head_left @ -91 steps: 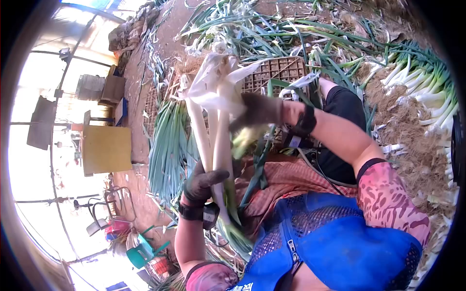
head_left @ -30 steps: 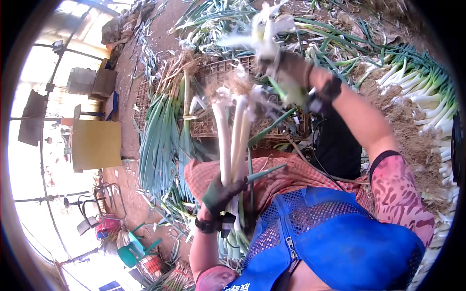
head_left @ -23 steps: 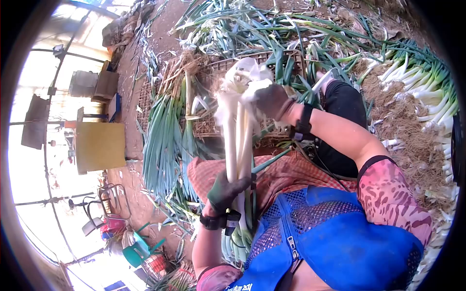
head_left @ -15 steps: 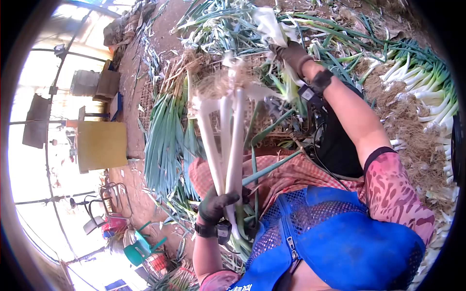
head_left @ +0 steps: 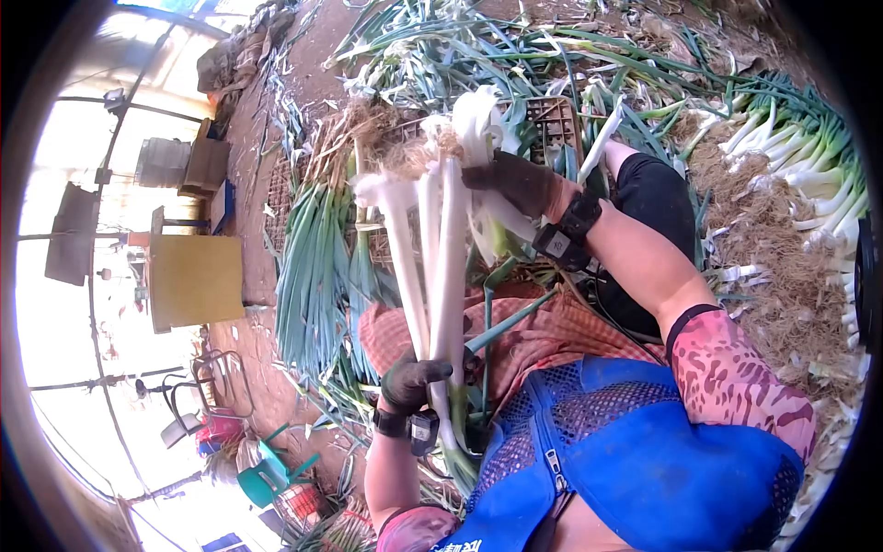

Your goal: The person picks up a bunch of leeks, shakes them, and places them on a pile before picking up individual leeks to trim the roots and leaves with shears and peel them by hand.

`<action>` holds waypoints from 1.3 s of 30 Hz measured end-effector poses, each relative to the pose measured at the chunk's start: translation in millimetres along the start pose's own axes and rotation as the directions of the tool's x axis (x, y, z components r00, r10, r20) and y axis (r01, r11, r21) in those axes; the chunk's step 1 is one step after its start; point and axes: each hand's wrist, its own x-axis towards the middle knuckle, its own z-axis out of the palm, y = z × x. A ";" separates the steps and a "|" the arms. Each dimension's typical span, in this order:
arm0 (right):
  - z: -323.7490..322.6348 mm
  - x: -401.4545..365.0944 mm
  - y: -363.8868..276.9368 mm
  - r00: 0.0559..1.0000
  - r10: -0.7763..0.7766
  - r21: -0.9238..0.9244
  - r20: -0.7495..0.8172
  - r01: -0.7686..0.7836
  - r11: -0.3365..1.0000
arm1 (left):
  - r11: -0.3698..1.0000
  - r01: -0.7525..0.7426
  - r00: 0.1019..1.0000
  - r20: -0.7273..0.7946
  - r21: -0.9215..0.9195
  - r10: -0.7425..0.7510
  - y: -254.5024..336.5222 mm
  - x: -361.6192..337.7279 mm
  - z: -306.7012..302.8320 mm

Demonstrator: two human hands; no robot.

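Note:
In my left hand (head_left: pixel 416 382), dark-gloved and closed, is a small bunch of long green onions (head_left: pixel 447 267), gripped low on their white stalks with the root ends pointing up and away. My right hand (head_left: pixel 517 184), also gloved, is right beside the root ends (head_left: pixel 446 147). Its fingers are closed on loose white outer skin (head_left: pixel 476 120), which sticks out above and hangs below the hand. Green leaves (head_left: pixel 515 322) of the bunch extend over my checked lap.
Unpeeled green onions (head_left: pixel 317 267) lie in a heap at left, roots up. Stripped leaves (head_left: pixel 423 55) cover the ground ahead. Cleaned green onions (head_left: pixel 819 175) are lined up at right beside root trimmings (head_left: pixel 763 239). A brown plastic crate (head_left: pixel 555 120) is just ahead; a green stool (head_left: pixel 265 474) stands lower left.
My right hand has come down and left from the leaf pile to the root ends, still with white skin in it. My left hand stays nearly in place with the bunch.

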 end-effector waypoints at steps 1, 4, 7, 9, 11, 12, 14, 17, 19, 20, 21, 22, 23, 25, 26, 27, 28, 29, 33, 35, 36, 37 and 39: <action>-3.9 0.7 -1.4 0.999 -0.045 -0.230 0.017 0.048 0.972 | 1.000 0.008 1.000 0.001 0.016 -0.008 -1.8 2.4 -0.9; -26.5 9.8 0.6 0.961 -0.261 -0.704 0.091 0.247 0.666 | 1.000 -0.022 0.999 0.025 -0.001 0.022 1.4 -1.8 6.7; -95.5 36.4 15.3 0.821 -0.546 -0.829 0.170 0.418 0.371 | 0.999 -0.024 0.999 -0.043 0.037 0.025 -6.2 -2.8 -0.3; -95.8 34.5 -29.1 0.915 -0.397 -0.980 -0.073 0.008 0.200 | 0.997 0.028 0.999 -0.047 0.068 -0.025 0.6 1.1 4.8; -112.2 35.9 -73.1 0.792 -0.325 -0.853 -0.516 -0.509 0.115 | 0.983 0.063 0.997 -0.061 0.171 -0.053 4.1 -1.7 9.8; -160.4 40.7 -82.1 0.661 -0.381 -0.760 -0.647 -0.599 0.252 | 0.978 0.004 0.998 -0.065 0.208 0.009 1.6 -6.3 9.9; -175.6 18.1 -123.8 0.666 -0.394 -0.774 -0.633 -0.530 0.348 | 0.956 -0.108 0.988 -0.077 0.272 0.133 -10.0 -18.0 10.9; -116.5 49.8 -123.0 0.788 -0.615 -0.930 -0.034 0.201 0.309 | 0.980 -0.036 0.997 -0.060 0.195 0.048 -12.9 -3.1 3.1; -65.6 105.9 -93.1 0.617 -0.673 -0.808 0.408 0.588 0.049 | 0.972 -0.044 0.997 -0.059 0.233 0.059 -9.2 8.9 5.2; -51.3 89.5 -67.4 0.718 -0.567 -0.733 0.404 0.625 0.268 | 0.968 -0.052 0.996 -0.054 0.244 0.067 -9.3 12.7 8.9; -25.8 67.1 -49.7 0.803 -0.449 -0.649 0.392 0.587 0.483 | 0.965 -0.058 0.996 -0.054 0.254 0.074 -10.0 15.6 12.6; -1.4 32.6 -54.0 0.925 -0.213 -0.574 0.314 0.364 0.733 | 0.943 -0.043 0.995 -0.066 0.331 0.068 -6.4 18.2 19.2; 24.9 -2.7 -59.9 0.977 0.039 -0.475 0.212 0.068 0.877 | 0.914 -0.027 0.995 -0.079 0.406 0.064 -0.3 18.3 27.7; 34.5 -11.3 -74.4 0.841 0.540 -0.534 0.039 -0.439 0.722 | 0.887 -0.057 0.991 -0.083 0.458 0.106 -7.7 23.6 29.2; 32.5 -2.4 -60.5 0.863 0.503 -0.609 0.043 -0.377 0.698 | 0.894 -0.062 0.991 -0.082 0.444 0.109 -8.9 24.5 26.8; 32.2 3.2 -52.7 0.883 0.467 -0.676 0.048 -0.315 0.666 | 0.901 -0.065 0.991 -0.079 0.428 0.109 -10.4 24.6 24.6; 28.3 6.3 -48.2 0.901 0.435 -0.762 0.004 -0.279 0.585 | 0.909 -0.066 0.991 -0.076 0.412 0.106 -11.2 24.1 23.0; 22.7 9.1 -45.9 0.917 0.397 -0.837 -0.034 -0.243 0.490 | 0.906 -0.050 0.991 -0.093 0.421 0.098 -11.1 23.2 22.7; -26.0 31.9 -65.8 0.863 0.195 -0.636 -0.466 -0.480 0.605 | 0.910 -0.051 0.988 -0.114 0.411 0.107 -20.8 20.1 15.5; -21.5 18.3 -104.5 0.848 0.138 -0.522 -0.512 -0.435 0.733 | 0.902 -0.058 0.988 -0.104 0.427 0.112 -21.7 20.9 11.8; -24.4 17.1 -105.2 0.925 0.036 -0.636 -0.377 -0.287 0.716 | 0.889 -0.047 0.990 -0.099 0.455 0.103 -19.2 22.5 11.9; -22.6 15.6 -93.7 0.987 -0.056 -0.815 -0.153 -0.094 0.572 | 0.875 -0.035 0.992 -0.093 0.483 0.091 -18.2 23.1 12.5; -10.4 17.0 -46.2 0.989 0.001 -0.841 0.149 0.126 0.526 | 0.885 -0.049 0.988 -0.110 0.462 0.112 -22.2 29.7 15.5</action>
